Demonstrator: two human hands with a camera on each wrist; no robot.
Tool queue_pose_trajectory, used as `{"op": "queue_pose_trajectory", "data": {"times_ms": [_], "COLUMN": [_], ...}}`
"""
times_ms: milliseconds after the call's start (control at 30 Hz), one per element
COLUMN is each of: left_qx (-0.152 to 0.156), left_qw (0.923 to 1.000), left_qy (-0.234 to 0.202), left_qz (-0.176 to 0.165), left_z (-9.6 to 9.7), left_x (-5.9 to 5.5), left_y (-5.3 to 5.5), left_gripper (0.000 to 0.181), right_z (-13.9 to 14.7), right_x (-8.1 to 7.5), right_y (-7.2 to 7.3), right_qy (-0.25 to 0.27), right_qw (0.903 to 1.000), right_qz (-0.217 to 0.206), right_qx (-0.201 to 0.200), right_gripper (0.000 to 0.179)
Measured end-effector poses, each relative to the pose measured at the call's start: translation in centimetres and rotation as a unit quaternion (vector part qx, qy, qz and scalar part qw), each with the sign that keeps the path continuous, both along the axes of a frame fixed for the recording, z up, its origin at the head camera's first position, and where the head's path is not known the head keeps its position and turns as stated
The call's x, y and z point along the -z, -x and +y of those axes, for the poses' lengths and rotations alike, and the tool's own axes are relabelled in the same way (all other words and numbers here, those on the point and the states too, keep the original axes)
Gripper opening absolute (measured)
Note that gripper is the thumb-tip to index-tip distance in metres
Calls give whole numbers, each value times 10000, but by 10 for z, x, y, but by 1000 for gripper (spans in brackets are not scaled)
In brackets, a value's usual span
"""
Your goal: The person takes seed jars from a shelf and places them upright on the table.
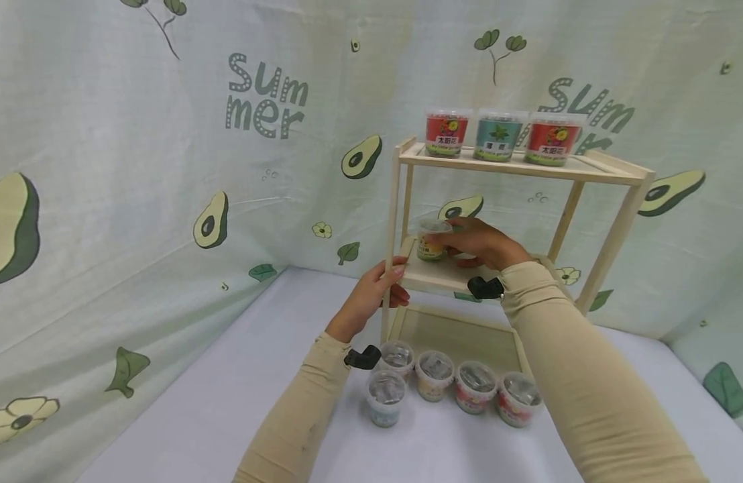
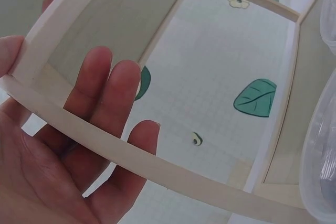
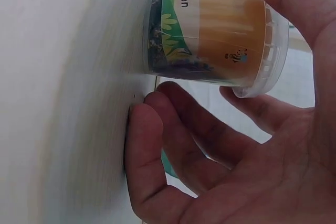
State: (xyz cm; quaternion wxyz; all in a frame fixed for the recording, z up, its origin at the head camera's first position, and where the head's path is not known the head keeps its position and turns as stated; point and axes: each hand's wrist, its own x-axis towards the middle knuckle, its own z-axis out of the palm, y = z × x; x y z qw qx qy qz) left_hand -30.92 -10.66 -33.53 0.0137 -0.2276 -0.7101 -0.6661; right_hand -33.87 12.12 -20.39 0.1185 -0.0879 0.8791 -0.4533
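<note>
An orange-labelled lidded plastic cup stands upright on the middle board of a wooden shelf rack, near its left end. My right hand holds this cup by its lid end, thumb on one side and index finger on the other. In the right wrist view the other fingers bend beside the cup, close to the board. At the rack's left post my left hand grips the wood. The left wrist view has its thumb on the frame and several fingers behind the wooden bar.
Along the top board stand a red cup, a teal cup and another red cup. Several lidded cups stand on the white table before the bottom board. Printed cloth hangs behind.
</note>
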Motion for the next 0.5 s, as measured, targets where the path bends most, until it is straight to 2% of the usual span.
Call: {"op": "queue_pose_trajectory", "data": {"times_ms": [300, 500], "left_qx": [39, -44], "left_qw": [10000, 10000], "left_qy": [-28, -20], "left_qz": [-38, -29], "left_z": [5, 1], "left_x": [2, 2], "left_y": [1, 1], "left_gripper": [50, 49], "right_z": [17, 21], "right_x": [3, 2], "right_y": [-1, -4], "right_qy": [399, 790], "right_qw": [9991, 9965], "right_qz": [-95, -12], "right_qx": [-56, -281], "right_gripper": [103, 95]}}
